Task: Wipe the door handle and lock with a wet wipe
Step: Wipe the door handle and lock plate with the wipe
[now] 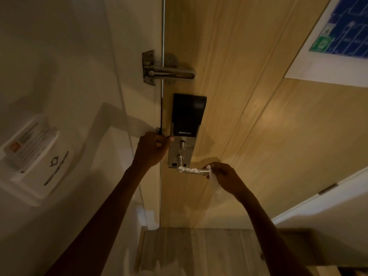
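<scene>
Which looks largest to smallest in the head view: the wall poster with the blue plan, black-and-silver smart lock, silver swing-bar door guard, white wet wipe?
1. Wall poster with the blue plan, though cropped
2. Black-and-silver smart lock
3. Silver swing-bar door guard
4. White wet wipe, partly hidden by the right hand

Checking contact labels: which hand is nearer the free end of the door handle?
Right. The right hand holds the wet wipe at the free end of the door handle. The left hand rests at the door edge beside the smart lock, above the handle.

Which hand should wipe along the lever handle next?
Right. The right hand already holds the wet wipe at the lever handle's free end; the left hand is bracing at the door edge beside the lock.
</scene>
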Demonstrator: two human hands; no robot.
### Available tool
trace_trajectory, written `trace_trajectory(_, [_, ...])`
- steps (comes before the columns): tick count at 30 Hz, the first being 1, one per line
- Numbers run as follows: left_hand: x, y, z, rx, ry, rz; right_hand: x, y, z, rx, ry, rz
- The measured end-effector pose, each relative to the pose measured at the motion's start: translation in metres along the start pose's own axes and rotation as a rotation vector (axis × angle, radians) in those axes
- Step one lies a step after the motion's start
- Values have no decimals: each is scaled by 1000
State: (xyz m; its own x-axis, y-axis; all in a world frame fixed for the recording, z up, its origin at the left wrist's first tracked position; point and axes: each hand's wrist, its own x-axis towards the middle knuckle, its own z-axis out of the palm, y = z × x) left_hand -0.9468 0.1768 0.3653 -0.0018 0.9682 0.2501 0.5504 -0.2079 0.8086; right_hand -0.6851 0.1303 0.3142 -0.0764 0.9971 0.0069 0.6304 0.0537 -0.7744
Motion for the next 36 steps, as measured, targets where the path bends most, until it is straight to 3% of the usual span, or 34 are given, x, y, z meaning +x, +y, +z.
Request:
trace_trajectory(6, [2, -7, 2, 32, -10, 13, -5, -4, 12, -69, 182, -201])
trace_trajectory(11, [3, -8, 3, 47, -21, 8, 2, -6, 10, -96, 240, -218])
trace_trajectory(17, [2, -5, 2, 59, -3, 24, -5, -10, 8, -245, 58, -255])
trace_trajectory(20, [3, -7, 2, 66, -12, 41, 10, -18, 5, -195, -148, -34])
trace_trajectory(23, [3, -7, 1, 34, -11, 14, 14, -17, 0, -116, -204, 113])
trace_trajectory(29, [2, -1, 0, 13, -8, -39, 3, -13, 10, -316, 45, -259])
trace_trajectory(32, [2, 1, -1, 14, -12, -53, -2, -9, 7, -247, 82, -274])
trace_trajectory(36, [0, 3, -1, 25, 1, -54, -23, -4, 16, -115, 329, -240])
